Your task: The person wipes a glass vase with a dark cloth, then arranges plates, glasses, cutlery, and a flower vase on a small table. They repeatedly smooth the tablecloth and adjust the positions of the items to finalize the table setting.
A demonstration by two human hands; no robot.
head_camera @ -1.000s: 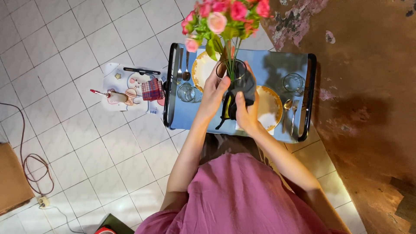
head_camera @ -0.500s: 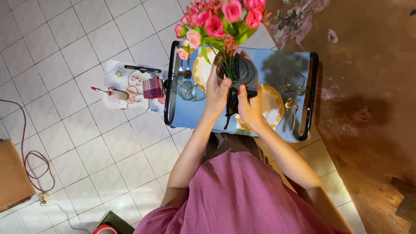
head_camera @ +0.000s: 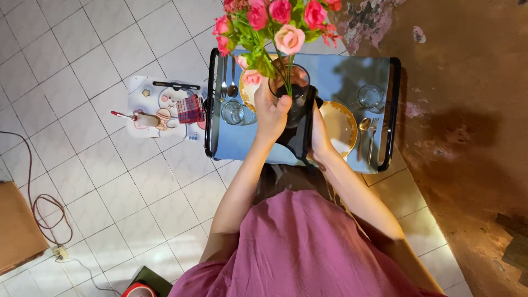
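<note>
A dark glass vase [head_camera: 296, 104] with pink and red flowers [head_camera: 275, 19] is held above a small blue table [head_camera: 335, 69]. My left hand [head_camera: 270, 113] grips the vase's left side and my right hand [head_camera: 318, 135] holds its right side. On the table lie a gold-rimmed plate [head_camera: 338, 124] to the right of the vase, another plate [head_camera: 250, 93] partly hidden behind my left hand, a fork and spoon [head_camera: 228, 74] at the left, and two clear glasses [head_camera: 234, 111], [head_camera: 370, 96].
A fork and spoon [head_camera: 368, 135] lie by the right plate. A white mat [head_camera: 159, 107] with a checked cloth [head_camera: 191, 109] and small items lies on the tiled floor left of the table. A cable [head_camera: 41, 206] and a cardboard box [head_camera: 16, 228] are at the lower left. A brown wall [head_camera: 473, 110] is at the right.
The vase with its flowers has come up closer to the camera, both hands staying on it. The view has shifted slightly.
</note>
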